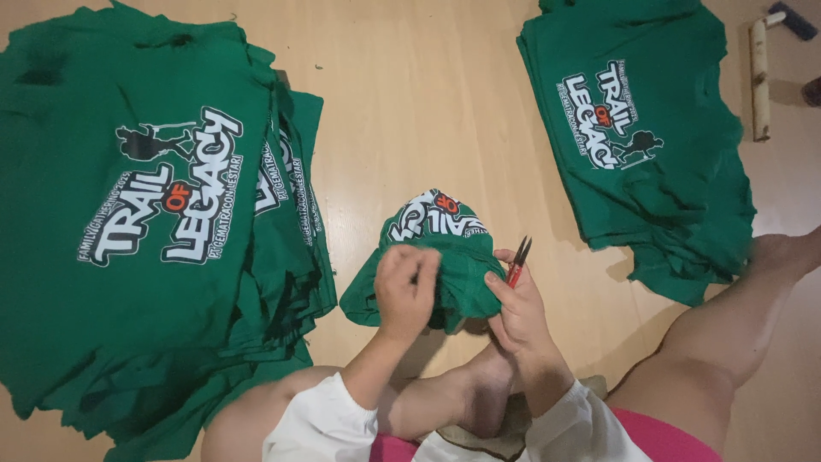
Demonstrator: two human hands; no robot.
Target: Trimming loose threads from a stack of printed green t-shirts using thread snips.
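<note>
**Green printed T-shirt held bunched over the floor, thread snips in the right hand**

Here, a person seated on a wooden floor [428, 103] holds a green T-shirt [436, 248] gathered into a loose bundle just ahead of the crossed legs. The left hand [409, 287] is clenched on a fold of the cloth near the bundle's near edge. The right hand [517, 304] pinches the same fold with its fingers [494, 282] while also keeping a pair of small red-handled thread snips [518, 261] tucked against the palm; the blades stand slightly parted and point up and away from the person. The shirt appears light, soft and limp: it would sag wherever it is unsupported, so it is best taken by a gathered fold or seam, as both hands do. Its printed white and orange chest design faces up and away from the person. Bunched as it is, the bundle shows no clear long axis. A tall stack of like shirts [145, 214] lies to the left, and a lower stack [641, 137] at upper right, both well apart from the hands. A pale wooden stick [759, 81] lies at the far right edge.
</note>
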